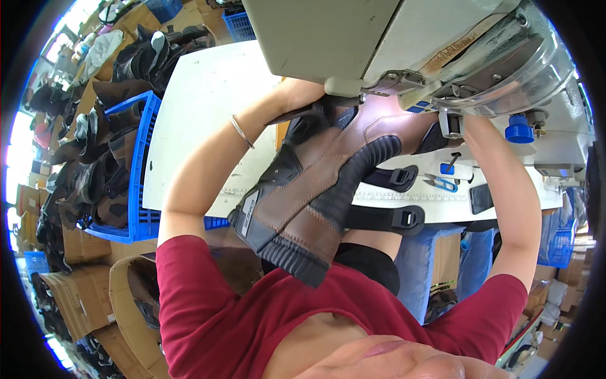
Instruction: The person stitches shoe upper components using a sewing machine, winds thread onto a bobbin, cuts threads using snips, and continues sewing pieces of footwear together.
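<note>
A brown and black boot upper (297,205) with ribbed black panels and tan stitching lies tilted under the head of a sewing machine (322,38). Its far part sits in bright light by the needle area, and its near end hangs over the table edge towards me. My left hand (303,93) reaches in at the left side of the upper, its fingers hidden behind the machine head. On the other side, my right hand (470,124) is beside the upper's far right part; the machine covers its fingers. Black buckle straps (398,177) extend from under the upper.
Blue-handled thread snips (443,183), a small blue and white tool (456,169) and a black phone (481,198) lie on the white table (202,82) at right. At left, a blue crate (145,183) holds several boot uppers. Cardboard boxes (79,303) stand lower left.
</note>
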The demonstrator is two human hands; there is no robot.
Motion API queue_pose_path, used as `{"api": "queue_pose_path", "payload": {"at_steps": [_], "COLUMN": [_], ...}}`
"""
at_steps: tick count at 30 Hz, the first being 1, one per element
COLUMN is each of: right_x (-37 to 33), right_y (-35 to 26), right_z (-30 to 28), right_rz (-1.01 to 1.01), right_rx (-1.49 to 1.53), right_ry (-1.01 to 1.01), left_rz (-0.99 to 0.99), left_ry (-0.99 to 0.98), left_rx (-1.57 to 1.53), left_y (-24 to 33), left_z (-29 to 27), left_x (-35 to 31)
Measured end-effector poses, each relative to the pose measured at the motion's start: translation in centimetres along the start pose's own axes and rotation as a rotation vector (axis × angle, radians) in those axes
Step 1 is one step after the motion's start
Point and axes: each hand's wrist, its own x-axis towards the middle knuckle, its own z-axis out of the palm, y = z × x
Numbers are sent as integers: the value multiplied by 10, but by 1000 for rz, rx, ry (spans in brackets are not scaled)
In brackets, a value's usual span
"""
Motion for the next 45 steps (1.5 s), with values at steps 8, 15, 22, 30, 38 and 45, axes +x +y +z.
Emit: {"api": "queue_pose_path", "payload": {"at_steps": [8,15,22,30,38,45], "right_x": [-10,-26,-77,-37,15,11], "right_y": [18,6,-74,-33,-9,-42], "right_z": [-9,-2,30,8,16,15], "right_rz": [-35,-78,-646,-326,-246,-225], "right_rx": [-69,-148,-460,-464,-33,-134], "right_ry": [57,92,60,434,327,343], "left_rz": [-80,-39,-103,-366,-481,-406], "left_ry": [-198,-114,-38,-283,-282,-118], "left_rx": [-122,-138,-56,-109,-82,154], "left_y": [5,5,-30,-83,-26,1], "left_z": [-6,-2,-4,-26,-24,-20], "left_x": [3,1,3,20,29,20]}}
